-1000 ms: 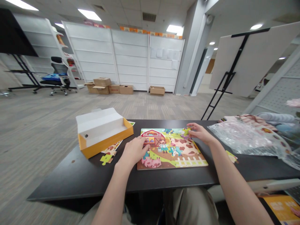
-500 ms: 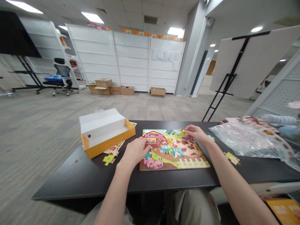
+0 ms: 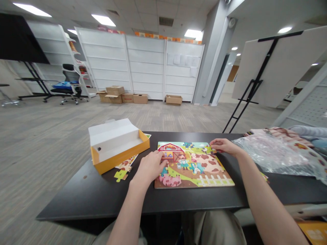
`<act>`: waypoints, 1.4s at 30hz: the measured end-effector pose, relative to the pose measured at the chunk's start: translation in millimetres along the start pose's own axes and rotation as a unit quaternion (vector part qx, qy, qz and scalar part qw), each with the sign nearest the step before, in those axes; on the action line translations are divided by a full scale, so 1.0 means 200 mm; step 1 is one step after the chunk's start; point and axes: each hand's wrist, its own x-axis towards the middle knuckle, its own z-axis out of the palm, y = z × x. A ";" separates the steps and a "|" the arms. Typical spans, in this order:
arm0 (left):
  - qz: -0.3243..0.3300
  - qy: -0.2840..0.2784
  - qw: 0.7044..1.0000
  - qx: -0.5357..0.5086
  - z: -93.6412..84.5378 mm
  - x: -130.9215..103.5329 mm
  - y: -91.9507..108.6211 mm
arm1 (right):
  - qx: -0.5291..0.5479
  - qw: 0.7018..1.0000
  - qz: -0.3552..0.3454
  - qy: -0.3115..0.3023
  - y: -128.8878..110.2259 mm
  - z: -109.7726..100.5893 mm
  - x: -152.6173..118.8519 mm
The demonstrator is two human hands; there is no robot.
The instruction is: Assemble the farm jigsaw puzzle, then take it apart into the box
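Note:
On the black table lies a farm-scene jigsaw puzzle (image 3: 189,166), with a red barn, a farmer, a spotted cow, a pink pig and a white fence. My left hand (image 3: 150,166) rests on its left edge near the barn, fingers stretched over the board and thumb apart. At the upper right corner, my right hand (image 3: 224,147) pinches a green puzzle piece (image 3: 208,149) between thumb and fingers. Whether that piece sits flush in the picture I cannot tell. Loose puzzle pieces (image 3: 121,174) lie left of the board.
A yellow box with white inside (image 3: 120,151) stands open at the left, partly over more pieces. Clear plastic wrapping (image 3: 276,154) and folded cloth cover the right side. Beyond the table are an easel board (image 3: 270,68), cardboard boxes (image 3: 114,94) and an office chair (image 3: 70,83).
My right hand has shifted right along the puzzle's top edge, with the green piece at its fingertips. My left hand stays on the left edge. The view has shifted slightly.

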 end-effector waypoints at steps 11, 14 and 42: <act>0.005 -0.004 1.000 0.002 0.03 0.01 0.01 | -0.071 0.997 -0.017 0.009 0.06 0.03 0.05; 0.007 -0.001 1.000 0.002 0.03 0.00 0.01 | -0.113 0.992 -0.041 0.031 0.08 0.03 0.07; 0.033 -0.005 0.999 -0.031 0.00 0.02 0.13 | -0.382 0.909 0.094 0.140 0.30 -0.45 -0.69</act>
